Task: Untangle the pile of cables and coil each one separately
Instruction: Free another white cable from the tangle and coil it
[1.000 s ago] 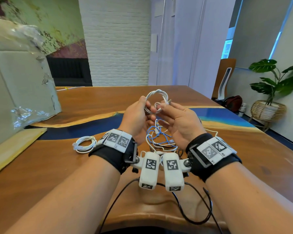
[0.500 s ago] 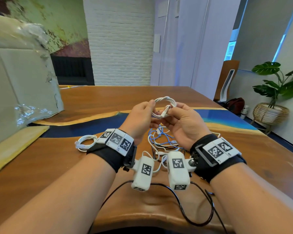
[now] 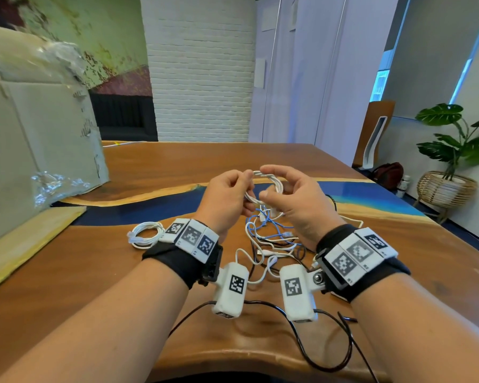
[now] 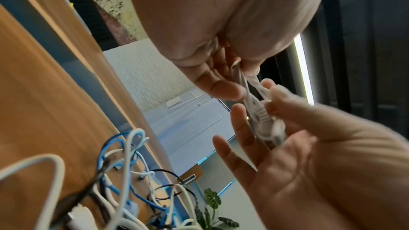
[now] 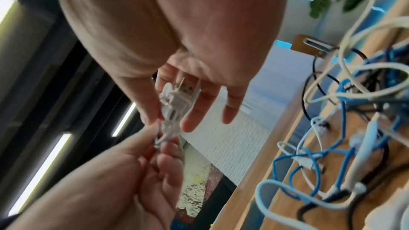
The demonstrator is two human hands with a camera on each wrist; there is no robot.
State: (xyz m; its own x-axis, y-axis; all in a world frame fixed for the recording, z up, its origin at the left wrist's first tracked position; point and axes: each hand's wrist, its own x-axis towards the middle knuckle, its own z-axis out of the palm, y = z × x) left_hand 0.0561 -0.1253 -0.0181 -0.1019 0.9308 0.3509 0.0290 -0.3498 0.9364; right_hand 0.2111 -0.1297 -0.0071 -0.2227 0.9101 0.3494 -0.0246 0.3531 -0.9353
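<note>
A white cable coil [image 3: 262,176] is held above the wooden table [image 3: 94,272] between both hands. My left hand [image 3: 245,181] pinches its left side with thumb and fingers. My right hand [image 3: 271,182] pinches its right side between thumb and forefinger, the other fingers spread. In the wrist views the white cable coil [image 4: 261,116] [image 5: 172,106] runs between the two hands. The tangled pile [image 3: 271,239] of blue, white and black cables lies on the table under the hands. A second, coiled white cable [image 3: 145,234] lies to the left of my left wrist.
A large cardboard box [image 3: 39,128] stands at the left, with a padded envelope [image 3: 25,244] in front of it. Black wires [image 3: 324,344] from the wrist cameras loop along the table's near edge. A plant in a wicker basket [image 3: 448,186] stands on the floor to the right.
The coil has gone from upright to lying flatter between the hands. The loose plug end that my right fingers held is no longer sticking out. My right fingers now arch over the coil.
</note>
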